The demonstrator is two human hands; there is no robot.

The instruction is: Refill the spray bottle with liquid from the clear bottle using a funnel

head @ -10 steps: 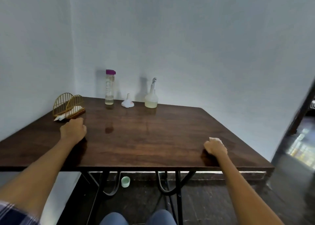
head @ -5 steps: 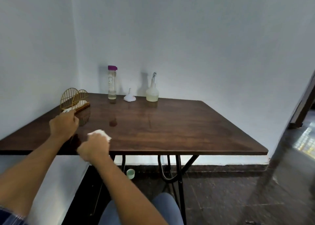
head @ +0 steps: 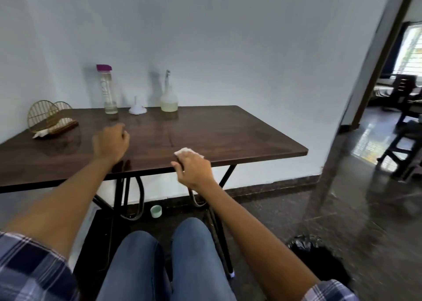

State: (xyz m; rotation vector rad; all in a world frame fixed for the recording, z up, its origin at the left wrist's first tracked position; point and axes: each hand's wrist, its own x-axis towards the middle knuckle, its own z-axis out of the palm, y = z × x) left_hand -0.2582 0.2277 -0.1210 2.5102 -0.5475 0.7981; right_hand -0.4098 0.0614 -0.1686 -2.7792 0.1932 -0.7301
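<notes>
At the back of the dark wooden table (head: 228,132) stand a tall clear bottle (head: 108,90) with a purple cap, a white funnel (head: 137,108) turned mouth-down, and a spray bottle (head: 169,95) holding a little pale liquid. My left hand (head: 110,143) is a closed fist resting on the table, well in front of the clear bottle. My right hand (head: 194,167) grips a crumpled white tissue (head: 186,151) at the table's front edge. Neither hand touches the bottles or the funnel.
A gold wire napkin holder (head: 49,116) with white napkins sits at the table's left. A small green cup (head: 156,210) stands on the floor under the table. A black-lined bin (head: 319,259) is at my right. A doorway with chairs opens at the far right.
My right hand with the tissue swept left along the front edge and has come back toward the middle. My left hand moved right, away from the napkin holder. The view turned right.
</notes>
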